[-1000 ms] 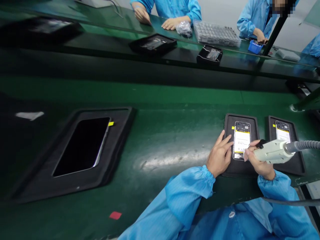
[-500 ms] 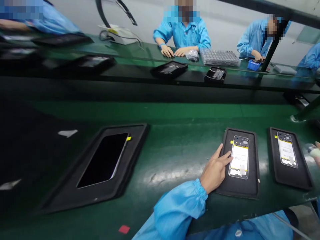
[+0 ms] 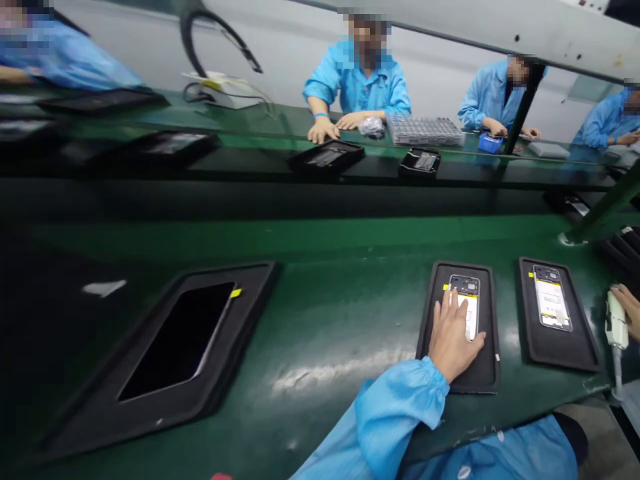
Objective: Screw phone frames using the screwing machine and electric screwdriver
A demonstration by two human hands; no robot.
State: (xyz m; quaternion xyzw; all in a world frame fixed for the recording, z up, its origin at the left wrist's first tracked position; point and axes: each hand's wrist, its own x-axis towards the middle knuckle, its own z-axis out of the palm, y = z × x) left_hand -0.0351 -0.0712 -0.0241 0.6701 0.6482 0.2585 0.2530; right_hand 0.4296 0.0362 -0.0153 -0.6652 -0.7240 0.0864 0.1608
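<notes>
My left hand (image 3: 454, 339) lies over an opened smartphone (image 3: 472, 317), fingers spread and stretched out, holding nothing. The phone has its back off, showing a white battery area and dark upper part, with a yellow tab at its upper left; my palm hides its lower left. It rests in a black tray (image 3: 483, 380). At the right edge my right hand (image 3: 629, 310), partly cut off, is closed around a pale corded handheld tool (image 3: 617, 327), whose exact kind I cannot make out. Between the hands, a second opened smartphone (image 3: 551, 297) lies in its own black tray (image 3: 565, 357).
To the left, a smartphone (image 3: 180, 340) lies screen up in a larger black tray (image 3: 235, 353) on the green table (image 3: 325, 307). A raised shelf carries several trays, one a black tray (image 3: 327, 157). Beyond it, co-workers in blue (image 3: 360, 80) sit. A slanted green post (image 3: 607, 200) stands at right.
My left hand has moved from the phone's left edge onto its face. More of my right hand and the pale tool now shows. The whole view has shifted slightly.
</notes>
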